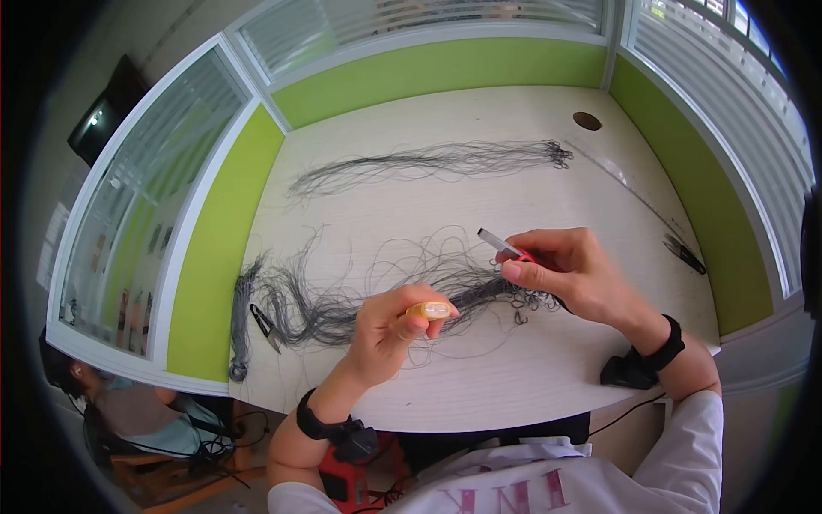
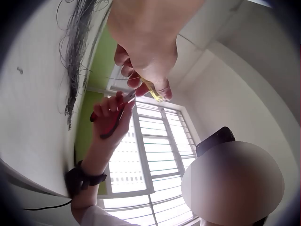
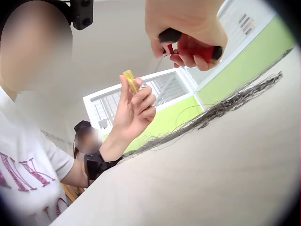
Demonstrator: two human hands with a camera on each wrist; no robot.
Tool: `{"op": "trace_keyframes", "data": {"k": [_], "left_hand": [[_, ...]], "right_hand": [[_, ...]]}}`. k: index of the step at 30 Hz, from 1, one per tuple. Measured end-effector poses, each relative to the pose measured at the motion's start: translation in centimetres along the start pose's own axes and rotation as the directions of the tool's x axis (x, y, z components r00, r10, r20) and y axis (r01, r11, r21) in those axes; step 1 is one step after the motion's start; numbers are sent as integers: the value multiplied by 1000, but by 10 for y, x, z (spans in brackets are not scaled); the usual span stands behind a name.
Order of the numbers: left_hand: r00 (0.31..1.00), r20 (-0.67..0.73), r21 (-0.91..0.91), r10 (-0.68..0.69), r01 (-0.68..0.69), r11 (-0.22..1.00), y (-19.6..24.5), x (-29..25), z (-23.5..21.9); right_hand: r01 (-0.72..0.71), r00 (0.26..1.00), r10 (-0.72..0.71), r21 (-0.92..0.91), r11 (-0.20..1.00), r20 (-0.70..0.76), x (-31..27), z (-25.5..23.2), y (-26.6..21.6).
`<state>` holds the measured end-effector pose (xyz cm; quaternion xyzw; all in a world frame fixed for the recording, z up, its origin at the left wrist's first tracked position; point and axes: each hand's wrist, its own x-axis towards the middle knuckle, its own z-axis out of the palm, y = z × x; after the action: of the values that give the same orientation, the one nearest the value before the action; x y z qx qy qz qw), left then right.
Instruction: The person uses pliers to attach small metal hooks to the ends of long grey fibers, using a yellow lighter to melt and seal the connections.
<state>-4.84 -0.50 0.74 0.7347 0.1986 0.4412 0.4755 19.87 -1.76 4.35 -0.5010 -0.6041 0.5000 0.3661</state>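
Observation:
My left hand (image 1: 385, 334) pinches a small yellow piece (image 1: 431, 310) between thumb and fingers, above a tangled bundle of dark strands (image 1: 325, 313). In the left wrist view the piece (image 2: 152, 90) looks flat and glossy, with a thin strand near it. To the right, my right hand (image 1: 569, 272) grips a red-handled tool with a grey metal tip (image 1: 501, 242), which points up and left. Its red and black handles (image 3: 195, 47) lie within the curled fingers in the right wrist view. Both hands are raised over the table (image 1: 479, 394).
A second strand bundle (image 1: 428, 161) lies across the back. At the left edge are a tied bundle (image 1: 241, 325) and black snips (image 1: 265, 327). A clear ruler (image 1: 625, 182) and another snips (image 1: 684, 254) lie at the right. Green partitions (image 1: 445, 68) enclose the table; another person (image 1: 141, 411) sits beyond.

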Motion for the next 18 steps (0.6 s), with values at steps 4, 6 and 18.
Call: {"op": "trace_keyframes", "data": {"k": [4, 6, 18], "left_hand": [[984, -54, -137, -171, 163, 977, -2, -2, 0], [978, -57, -177, -200, 188, 966, -4, -2, 1], [930, -175, -265, -323, 272, 925, -7, 0, 3]], "right_hand": [[-3, 990, -2, 33, 999, 144, -6, 14, 1], [72, 989, -83, 98, 993, 120, -7, 22, 10], [492, 855, -518, -363, 792, 29, -14, 37, 23]]}}
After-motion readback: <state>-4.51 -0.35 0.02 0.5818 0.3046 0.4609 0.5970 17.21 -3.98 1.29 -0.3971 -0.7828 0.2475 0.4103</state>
